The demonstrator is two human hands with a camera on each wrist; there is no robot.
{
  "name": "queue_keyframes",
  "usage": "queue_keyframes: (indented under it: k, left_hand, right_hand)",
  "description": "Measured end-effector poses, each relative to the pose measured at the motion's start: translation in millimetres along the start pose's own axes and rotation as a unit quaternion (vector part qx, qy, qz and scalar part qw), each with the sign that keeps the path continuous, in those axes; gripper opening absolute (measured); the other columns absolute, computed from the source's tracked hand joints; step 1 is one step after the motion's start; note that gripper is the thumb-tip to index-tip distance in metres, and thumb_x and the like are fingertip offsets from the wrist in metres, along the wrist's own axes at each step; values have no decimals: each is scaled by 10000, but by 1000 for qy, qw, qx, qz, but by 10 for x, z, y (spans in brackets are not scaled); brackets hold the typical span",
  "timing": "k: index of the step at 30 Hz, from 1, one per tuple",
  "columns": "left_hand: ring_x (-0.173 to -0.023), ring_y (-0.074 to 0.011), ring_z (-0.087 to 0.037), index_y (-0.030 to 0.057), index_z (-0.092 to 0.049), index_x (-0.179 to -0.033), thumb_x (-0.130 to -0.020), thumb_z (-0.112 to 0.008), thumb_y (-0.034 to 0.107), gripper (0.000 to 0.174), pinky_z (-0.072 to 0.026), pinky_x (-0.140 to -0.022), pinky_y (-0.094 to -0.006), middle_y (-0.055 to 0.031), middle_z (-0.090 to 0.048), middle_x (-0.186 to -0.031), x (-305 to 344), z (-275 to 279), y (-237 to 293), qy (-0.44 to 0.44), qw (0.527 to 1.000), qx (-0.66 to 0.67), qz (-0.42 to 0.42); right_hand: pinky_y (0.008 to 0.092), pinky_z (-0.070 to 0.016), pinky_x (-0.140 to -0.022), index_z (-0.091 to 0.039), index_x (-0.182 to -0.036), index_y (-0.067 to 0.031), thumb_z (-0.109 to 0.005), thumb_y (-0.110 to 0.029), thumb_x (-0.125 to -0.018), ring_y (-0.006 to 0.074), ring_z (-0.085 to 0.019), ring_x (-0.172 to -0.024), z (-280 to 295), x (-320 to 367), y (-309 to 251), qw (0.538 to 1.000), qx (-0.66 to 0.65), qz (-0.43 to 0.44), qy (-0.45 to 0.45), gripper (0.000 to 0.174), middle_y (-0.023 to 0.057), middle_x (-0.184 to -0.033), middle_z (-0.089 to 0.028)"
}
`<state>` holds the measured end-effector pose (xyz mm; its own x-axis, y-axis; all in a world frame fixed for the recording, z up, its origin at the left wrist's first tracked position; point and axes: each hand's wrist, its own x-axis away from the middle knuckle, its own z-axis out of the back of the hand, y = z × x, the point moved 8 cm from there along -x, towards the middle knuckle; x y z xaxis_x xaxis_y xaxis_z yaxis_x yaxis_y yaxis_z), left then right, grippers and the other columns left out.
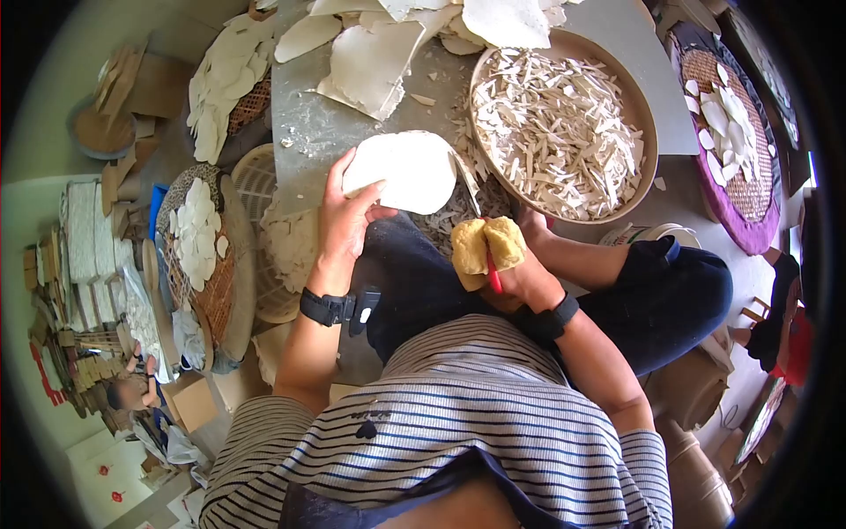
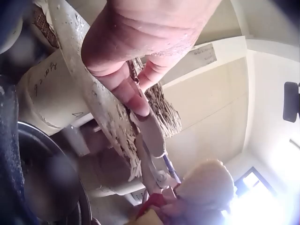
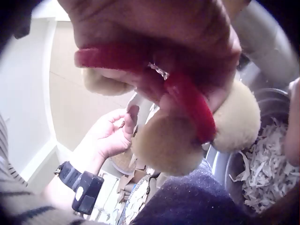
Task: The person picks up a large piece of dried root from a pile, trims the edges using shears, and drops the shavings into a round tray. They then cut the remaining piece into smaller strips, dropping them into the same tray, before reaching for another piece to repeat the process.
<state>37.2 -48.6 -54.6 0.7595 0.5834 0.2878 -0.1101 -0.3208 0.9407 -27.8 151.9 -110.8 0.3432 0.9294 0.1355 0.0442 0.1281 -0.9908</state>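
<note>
My left hand (image 1: 345,216) pinches a flat, whitish, roughly round slice (image 1: 401,172) between thumb and fingers. In the left wrist view the slice (image 2: 153,133) is seen nearly edge-on, close to the scissor blades. Red-handled scissors (image 1: 494,280) sit in my right hand (image 1: 529,275), their blades pointing up along the slice's right edge. Thick yellow foam pads (image 1: 470,249) surround my right fingers at the handles. From the right wrist, the red handle (image 3: 193,108) shows spread apart from its twin, with foam (image 3: 168,145) beside it.
A large round tray (image 1: 650,141) of whitish strips stands ahead on the right. Large pale sheets (image 1: 374,70) lie on the grey table (image 1: 304,110). Baskets with flat slices stand left (image 1: 220,309) and right (image 1: 749,225). A white bucket (image 1: 679,234) is beyond my right leg.
</note>
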Motion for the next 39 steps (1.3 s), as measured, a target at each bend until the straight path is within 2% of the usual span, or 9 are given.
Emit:
queue_keyframes:
  k: [5,7,9,13,17,20,26,30,39]
  left_hand:
    - [-892,-191,-612,47,-332,-1325,-805,-610,16,590,-567,-607,-282,-126,-539,-1119,-17,-78,-17,-21,998,4,55]
    - [-852,-175,-622,63,-353,-1318,-814,-603,38,563,-558,-650,-277,-106,-552,-1120,-48,-71,-56,-11,999,2,45]
    - [-915,-175,-601,24,-402,-1245,-813,-613,23,481,-552,-695,-277,-99,-543,-1116,85,-118,-144,106,979,165,-62]
    - [-954,-209,-587,23,-366,-1218,-819,-622,39,474,-559,-726,-334,-87,-542,-1090,272,-566,-319,93,976,197,-26]
    - [-909,-238,-621,0,-431,-1201,-828,-596,36,409,-572,-670,-363,-129,-572,-1087,146,-470,-394,93,990,99,-30]
    - [-859,-245,-645,-7,-420,-1181,-818,-594,23,404,-586,-600,-335,-155,-589,-1044,38,-411,-341,45,996,72,6]
    - [-872,-236,-638,24,-387,-1202,-804,-615,35,459,-582,-606,-343,-137,-575,-1069,-65,-388,-158,-3,999,44,-5]
    - [-886,-224,-632,42,-381,-1209,-797,-626,39,480,-576,-610,-344,-117,-564,-1078,-90,-380,-161,-59,997,35,40]
    - [-925,-242,-601,91,-36,-1405,-832,-563,20,782,-576,-604,-321,-166,-499,-1139,140,-494,-148,63,994,50,-76]
  right_hand:
    - [375,-328,-1014,-396,-1253,-83,-262,-537,-889,266,-461,-1149,-35,-57,-134,944,313,11,-99,598,133,-1230,-493]
    - [357,-332,-997,-428,-1230,-87,-305,-419,-920,242,-467,-1138,25,-53,-115,999,34,-39,-16,470,114,-1190,-520]
    - [349,-354,-967,-443,-1214,-76,-410,-337,-911,240,-487,-1104,-21,-81,13,994,110,6,-8,401,104,-1147,-542]
    - [380,-463,-813,-603,-1006,-93,-603,-250,-757,308,-565,-939,-13,-82,-156,982,142,80,100,294,118,-983,-612]
    - [382,-477,-756,-612,-950,-83,-613,-246,-739,300,-589,-860,-8,-32,-305,961,220,137,100,266,103,-895,-627]
    - [320,-462,-828,-527,-1093,-60,-641,-95,-781,216,-574,-960,-30,-15,-115,966,258,-1,22,335,86,-1014,-605]
    - [317,-449,-847,-561,-1051,-67,-611,-121,-801,228,-575,-952,-49,-21,-30,997,57,5,57,261,94,-990,-612]
    - [344,-407,-906,-519,-1143,-71,-598,-210,-804,230,-540,-1034,-58,-26,-301,925,358,131,-4,375,102,-1074,-584]
    - [389,-431,-892,-509,-1130,-52,-542,-317,-867,269,-548,-1005,-51,-48,143,984,-161,-52,56,374,114,-1075,-574]
